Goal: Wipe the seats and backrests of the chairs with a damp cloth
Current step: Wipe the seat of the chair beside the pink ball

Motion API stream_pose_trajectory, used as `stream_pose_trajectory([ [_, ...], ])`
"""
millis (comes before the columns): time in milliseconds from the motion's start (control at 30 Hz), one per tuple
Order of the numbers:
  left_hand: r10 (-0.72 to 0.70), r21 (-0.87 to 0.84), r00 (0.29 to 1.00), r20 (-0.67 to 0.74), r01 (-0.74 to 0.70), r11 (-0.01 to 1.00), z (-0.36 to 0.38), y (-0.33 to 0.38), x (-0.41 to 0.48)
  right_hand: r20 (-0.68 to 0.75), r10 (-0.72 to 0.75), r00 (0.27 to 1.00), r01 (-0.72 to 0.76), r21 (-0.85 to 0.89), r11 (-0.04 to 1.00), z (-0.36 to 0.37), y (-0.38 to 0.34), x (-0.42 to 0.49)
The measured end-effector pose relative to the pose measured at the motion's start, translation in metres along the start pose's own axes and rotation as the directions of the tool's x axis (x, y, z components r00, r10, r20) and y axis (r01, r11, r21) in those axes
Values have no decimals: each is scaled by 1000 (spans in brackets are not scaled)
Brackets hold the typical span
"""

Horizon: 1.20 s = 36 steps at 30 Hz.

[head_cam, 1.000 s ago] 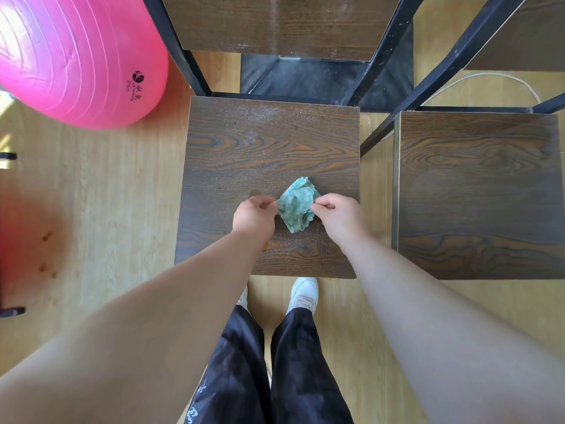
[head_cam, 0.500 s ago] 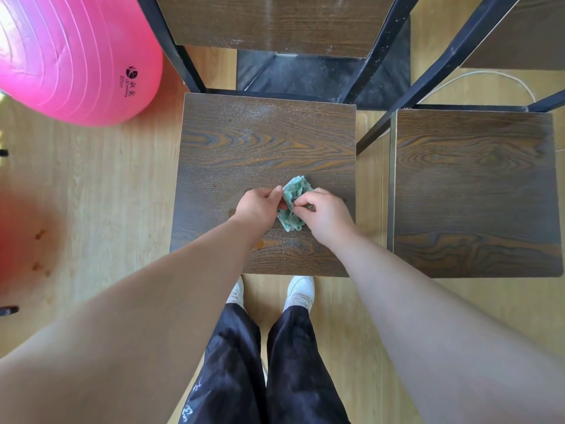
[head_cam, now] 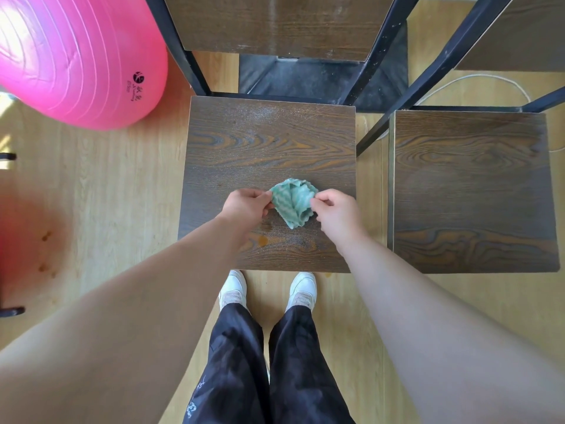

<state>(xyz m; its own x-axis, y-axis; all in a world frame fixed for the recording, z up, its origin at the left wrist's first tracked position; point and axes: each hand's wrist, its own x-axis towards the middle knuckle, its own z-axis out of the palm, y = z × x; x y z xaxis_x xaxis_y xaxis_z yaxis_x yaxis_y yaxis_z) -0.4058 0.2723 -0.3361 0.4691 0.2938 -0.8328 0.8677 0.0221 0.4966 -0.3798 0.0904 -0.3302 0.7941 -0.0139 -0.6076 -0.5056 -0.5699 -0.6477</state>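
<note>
Two hands hold the cloth [head_cam: 293, 203] over the near half of the left seat [head_cam: 269, 139]; left hand [head_cam: 244, 206] pinches its left edge, right hand [head_cam: 336, 211] pinches its right edge, fingers curled; half a second earlier the hands nearly touched, the cloth bunched small between them; now they stand apart and the cloth is spread wider, one corner pointing down; contact with the wood cannot be told; right seat [head_cam: 470, 191] lies just beside; backrest [head_cam: 275, 22] stands beyond; pink ball [head_cam: 76, 56] at upper left
</note>
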Motion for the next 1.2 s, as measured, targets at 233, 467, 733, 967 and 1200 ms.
stream_pose_trajectory([
  [233, -34, -158, 998, -54, 25, 987, -36, 25, -3, -103, 181, 978, -133, 358, 924, -21, -34, -4],
  [467, 84, -326, 996, -27, -88, 941, -66, 74, -12, -185, 230, 955, -111, 497, 861, -39, -83, 4],
  [733, 170, -531, 985, 31, -128, 838, -84, 106, -37, -195, 223, 955, -30, 685, 728, -48, -120, -18],
  [967, -17, -487, 1000, 13, 21, 873, -83, 41, -30, -115, 325, 939, -164, 680, 715, -12, -65, -37],
  [1200, -184, -393, 983, -27, 159, 906, -67, -42, -18, -34, 476, 879, -355, 620, 700, 21, 2, -48],
])
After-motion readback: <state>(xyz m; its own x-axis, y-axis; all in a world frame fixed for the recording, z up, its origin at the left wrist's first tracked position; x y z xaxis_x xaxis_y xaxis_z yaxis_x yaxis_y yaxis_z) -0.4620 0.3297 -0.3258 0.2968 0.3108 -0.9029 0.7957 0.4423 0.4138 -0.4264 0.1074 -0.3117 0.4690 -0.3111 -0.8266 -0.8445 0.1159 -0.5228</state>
